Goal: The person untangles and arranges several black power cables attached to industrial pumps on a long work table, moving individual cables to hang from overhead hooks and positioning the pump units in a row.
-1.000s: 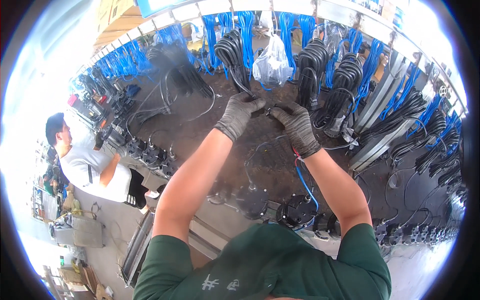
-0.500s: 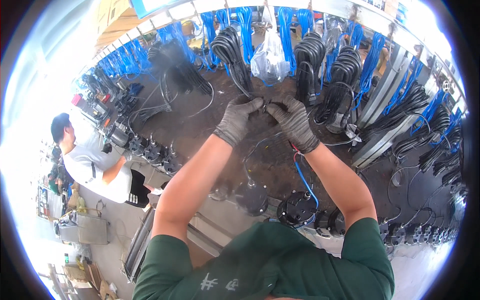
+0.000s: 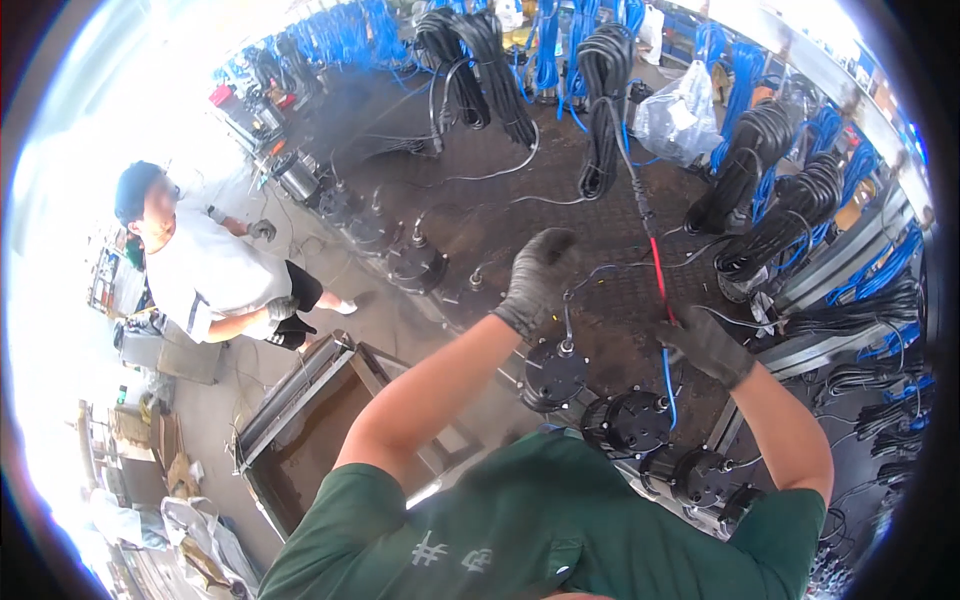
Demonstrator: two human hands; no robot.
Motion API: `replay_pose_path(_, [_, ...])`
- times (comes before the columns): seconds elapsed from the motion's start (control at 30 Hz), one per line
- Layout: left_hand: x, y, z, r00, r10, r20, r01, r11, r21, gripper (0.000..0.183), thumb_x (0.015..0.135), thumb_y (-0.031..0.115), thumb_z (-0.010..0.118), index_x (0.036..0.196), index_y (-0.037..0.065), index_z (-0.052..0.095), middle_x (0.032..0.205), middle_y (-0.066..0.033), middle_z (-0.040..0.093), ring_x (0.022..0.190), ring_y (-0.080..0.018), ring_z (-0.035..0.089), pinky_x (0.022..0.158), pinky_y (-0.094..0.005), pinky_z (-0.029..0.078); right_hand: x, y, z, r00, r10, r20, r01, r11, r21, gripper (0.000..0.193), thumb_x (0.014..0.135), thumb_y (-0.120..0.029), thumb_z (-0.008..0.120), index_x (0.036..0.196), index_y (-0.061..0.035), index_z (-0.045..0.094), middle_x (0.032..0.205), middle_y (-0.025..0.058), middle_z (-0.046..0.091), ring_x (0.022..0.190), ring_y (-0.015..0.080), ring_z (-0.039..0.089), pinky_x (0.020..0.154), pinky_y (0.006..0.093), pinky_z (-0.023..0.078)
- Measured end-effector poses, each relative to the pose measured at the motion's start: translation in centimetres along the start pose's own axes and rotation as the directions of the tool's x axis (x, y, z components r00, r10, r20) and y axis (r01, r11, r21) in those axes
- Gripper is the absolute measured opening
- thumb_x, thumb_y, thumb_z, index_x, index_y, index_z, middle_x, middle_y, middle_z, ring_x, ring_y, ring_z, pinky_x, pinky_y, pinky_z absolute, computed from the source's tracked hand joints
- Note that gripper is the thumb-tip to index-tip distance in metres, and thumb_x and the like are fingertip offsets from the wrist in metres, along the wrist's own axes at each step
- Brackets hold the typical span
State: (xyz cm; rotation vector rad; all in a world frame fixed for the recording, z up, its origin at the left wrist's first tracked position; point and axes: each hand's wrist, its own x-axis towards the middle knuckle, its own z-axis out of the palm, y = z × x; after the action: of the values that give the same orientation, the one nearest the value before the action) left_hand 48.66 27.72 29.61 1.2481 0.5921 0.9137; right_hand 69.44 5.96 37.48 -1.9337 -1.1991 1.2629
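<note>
Head view: my right hand [image 3: 712, 345] pinches the cord [image 3: 658, 268] below its red stretch, over the table [image 3: 480, 155]; my left hand [image 3: 542, 275] hangs loose-fingered, nothing visible in it. I judge the cord light, bendy, best gripped along that smooth, slim red; the table looks dark, textured.

See motors [image 3: 624, 424] along the bench's [image 3: 490, 245] near edge, coils [image 3: 605, 110] behind, a bag [image 3: 678, 115] between coils, a person [image 3: 215, 265] left.

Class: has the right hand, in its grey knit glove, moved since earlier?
Yes: the right hand shifted nearer the body, farther from the clear plastic bag.
</note>
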Motion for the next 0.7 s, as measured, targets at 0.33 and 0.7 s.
replay_pose_path(0.33, [2.9,2.4,-21.7,0.897,0.376,-0.232,0.193,0.14,0.971,0.081,0.079,0.058,0.082,0.144,0.017,0.057,0.142,-0.02,0.059,0.133,-0.0447,0.052,0.112,-0.0546,0.044,-5.1,6.1,10.4,0.857,-0.298,-0.422,0.088,0.889,-0.449,0.046,0.086,-0.017,0.074,0.129,-0.0045,0.065,0.131,0.0226,0.063,0.112,0.0402,0.066,0.093,0.0462,0.057])
replay_pose_path(0.7, [3.3,3.5,-23.8,0.999,0.041,0.004,-0.002,-0.043,0.999,0.075,0.086,0.059,0.07,0.141,0.008,0.062,0.139,-0.0203,0.065,0.132,-0.04,0.058,0.11,-0.0501,0.047,-2.8,7.5,17.9,0.747,-0.418,-0.517,-0.194,0.607,-0.771,0.034,0.09,-0.03,0.066,0.114,-0.0059,0.067,0.113,0.0168,0.068,0.113,0.035,0.064,0.095,0.0501,0.053])
